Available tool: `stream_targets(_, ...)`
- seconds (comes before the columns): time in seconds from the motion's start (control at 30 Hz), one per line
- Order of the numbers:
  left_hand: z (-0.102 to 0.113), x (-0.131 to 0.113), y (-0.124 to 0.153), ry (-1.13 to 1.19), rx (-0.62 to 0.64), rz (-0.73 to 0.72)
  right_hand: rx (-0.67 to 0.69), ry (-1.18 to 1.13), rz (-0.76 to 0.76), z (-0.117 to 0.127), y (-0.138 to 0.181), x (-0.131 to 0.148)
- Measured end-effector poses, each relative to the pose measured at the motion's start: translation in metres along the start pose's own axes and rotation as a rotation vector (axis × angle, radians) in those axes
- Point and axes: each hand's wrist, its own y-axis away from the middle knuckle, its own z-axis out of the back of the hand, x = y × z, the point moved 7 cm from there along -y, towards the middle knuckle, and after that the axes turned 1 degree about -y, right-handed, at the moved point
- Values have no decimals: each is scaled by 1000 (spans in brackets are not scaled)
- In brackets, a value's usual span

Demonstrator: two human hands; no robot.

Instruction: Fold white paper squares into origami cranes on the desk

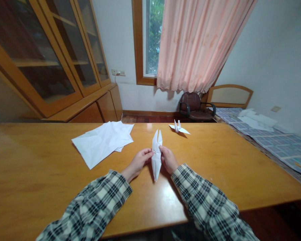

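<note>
Between my two hands is a narrow folded white paper [156,160], pointed at the near end and split into two points at the far end. It is held slightly above the wooden table. My left hand [139,161] pinches its left edge near the middle, thumb on top. My right hand [168,158] grips the right edge a little higher, its thumb also on the paper. The fingers underneath are partly hidden. Beyond my right hand, a finished white paper crane [178,128] stands near the table's far edge with its wings spread.
Several creased white paper sheets [105,140] lie overlapped on the table [215,167] to the left. Past the table stand a glass-door cabinet [90,90], a brown armchair [194,105] and a bed [268,140] with papers on it. A pink curtain [195,43] partly covers the window.
</note>
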Motion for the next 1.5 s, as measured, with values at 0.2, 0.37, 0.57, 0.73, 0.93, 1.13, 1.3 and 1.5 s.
stream_targets(0.2,4,1,-1,81,2,7,24,-44,-47,-4,2,-2)
stream_targets(0.37,0,2,0,80,39,42,59,-28,-45,-5,4,-1)
stream_targets(0.57,-3,2,2,52,42,17,44,13,-10,2,2,-1)
stream_targets(0.73,-6,-1,2,43,88,8,15,79,39,7,-2,0)
stream_targets(0.93,-7,1,2,-17,142,51,11,97,10,4,1,4)
stream_targets(1.13,-6,1,3,-15,137,49,9,48,-53,3,3,1)
stream_targets(1.3,-7,1,5,-50,124,50,-11,74,-32,3,3,5)
stream_targets(1.5,-5,2,4,-97,67,12,-5,152,40,4,1,8)
